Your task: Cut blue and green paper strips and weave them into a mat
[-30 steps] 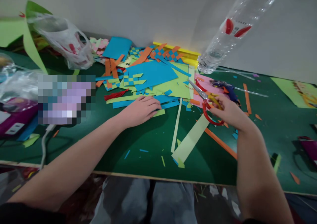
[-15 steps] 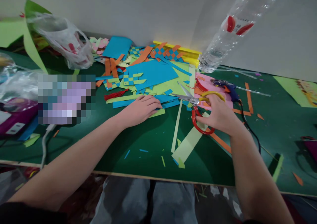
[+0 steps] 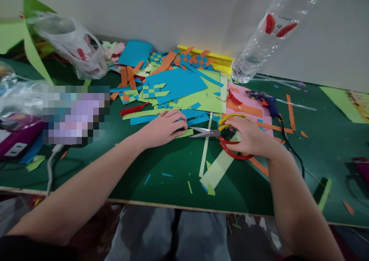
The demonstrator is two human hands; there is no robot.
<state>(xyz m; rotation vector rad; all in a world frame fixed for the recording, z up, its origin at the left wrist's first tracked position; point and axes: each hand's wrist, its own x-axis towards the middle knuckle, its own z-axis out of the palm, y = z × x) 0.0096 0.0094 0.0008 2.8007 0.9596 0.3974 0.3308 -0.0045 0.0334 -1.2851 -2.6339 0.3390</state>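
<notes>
Right hand (image 3: 250,138): fingers curled through the loops of the scissors (image 3: 215,133), firm grip. One loop is yellow, one red. Blades lie low over the counter (image 3: 173,165), nearly closed, tips pointing left at the other hand.

Left hand (image 3: 164,128): palm down, fingers together and slightly bent, pressing on the near edge of the paper pile. The fingertips rest on a yellow-green strip (image 3: 186,133) and the blue strips (image 3: 196,118) just behind it. The scissor tips are just beside those fingertips; can't tell if they touch the strip.

Around the scissors:
- a thin pale strip (image 3: 205,153) runs under the blades toward the counter's near edge
- a wide light-green strip (image 3: 219,167) lies diagonally, partly under the right hand
- an orange strip (image 3: 259,167) is beside the right wrist

Behind the hands:
- a large blue sheet (image 3: 175,85) lies on a light-green sheet (image 3: 206,97)
- woven blue/orange pieces (image 3: 198,61) sit near the wall
- a red tassel (image 3: 134,109) is left of the pile
- a pink sheet (image 3: 248,99) is to the right, with a blue glue gun (image 3: 265,101) at its far side, cord trailing toward the near edge

A clear plastic bottle (image 3: 268,30) stands at the wall, looking tilted in this view. A plastic bag (image 3: 72,49) is far left. Small paper offcuts are scattered over the green surface.
</notes>
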